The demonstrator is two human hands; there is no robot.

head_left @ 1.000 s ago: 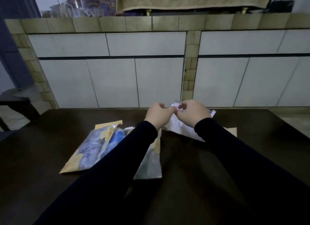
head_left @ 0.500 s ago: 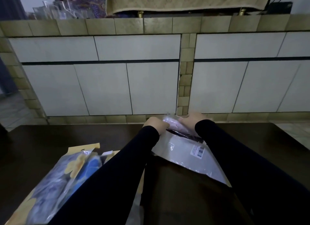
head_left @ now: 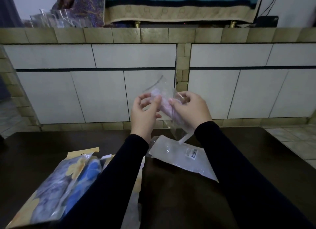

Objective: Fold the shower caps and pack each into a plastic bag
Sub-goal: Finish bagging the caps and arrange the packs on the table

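2 hands (head_left: pixel 144 112) (head_left: pixel 189 109) pinch clear bag (head_left: pixel 164 98) betw fingertips, above table (head_left: pixel 171 194).

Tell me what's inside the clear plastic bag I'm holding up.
A pale pinkish folded shower cap shows through the clear plastic bag, held up between the left hand and right hand. The hands cover its lower part, so how far in it sits is unclear.

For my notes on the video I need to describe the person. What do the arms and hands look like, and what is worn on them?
Both arms wear long, plain black sleeves that end at the wrists. The left hand and the right hand are bare: no gloves, and no rings, watch or bracelet show. The sleeves carry no visible markings or logos.
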